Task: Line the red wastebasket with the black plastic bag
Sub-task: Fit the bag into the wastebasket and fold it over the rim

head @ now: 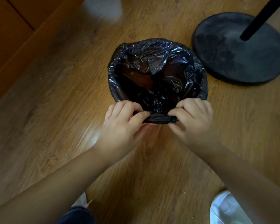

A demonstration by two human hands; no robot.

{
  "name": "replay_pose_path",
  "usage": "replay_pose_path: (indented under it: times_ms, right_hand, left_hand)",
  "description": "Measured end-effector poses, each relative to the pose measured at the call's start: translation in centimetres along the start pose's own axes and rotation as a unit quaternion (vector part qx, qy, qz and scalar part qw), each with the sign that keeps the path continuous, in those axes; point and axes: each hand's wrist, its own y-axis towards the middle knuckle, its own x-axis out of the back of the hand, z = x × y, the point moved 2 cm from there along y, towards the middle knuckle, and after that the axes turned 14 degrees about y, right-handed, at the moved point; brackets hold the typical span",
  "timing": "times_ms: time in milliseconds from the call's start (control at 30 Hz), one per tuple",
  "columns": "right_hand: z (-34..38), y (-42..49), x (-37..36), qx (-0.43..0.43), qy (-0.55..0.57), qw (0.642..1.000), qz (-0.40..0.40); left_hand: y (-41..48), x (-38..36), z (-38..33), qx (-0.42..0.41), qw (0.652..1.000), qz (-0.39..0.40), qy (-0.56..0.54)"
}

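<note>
From the head camera, the black plastic bag [157,62] is sitting inside the red wastebasket [149,124], which is standing on the wooden floor [55,94] just beside a round black stand base [239,49]. The bag's mouth is lying folded over the far and side rim, so the lining looks nearly done, with only the near edge left to seat. The left hand [121,123] and the right hand [194,120] are each pinching that rolled near edge. Nothing but the bag is showing inside the basket.
</note>
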Motion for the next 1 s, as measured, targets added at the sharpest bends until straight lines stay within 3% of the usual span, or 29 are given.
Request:
replay_pose_path:
  times_ms: [267, 767, 1000]
  right_hand:
    - [-1.0, 0.9, 0.5, -0.030, -0.041, 0.999, 0.009]
    - [-4.9, 4.4, -1.2, -0.064, -0.055, 0.994, -0.067]
    - [-6.9, 6.2, -1.3, -0.081, -0.034, 0.996, 0.002]
  left_hand:
    - [2.0, -0.5, -0.4, 0.005, 1.000, -0.011, -0.011]
    - [7.2, -3.4, 0.3, 0.032, 0.995, -0.090, 0.032]
    - [9.2, -3.6, 1.7, 0.025, 0.998, -0.037, 0.047]
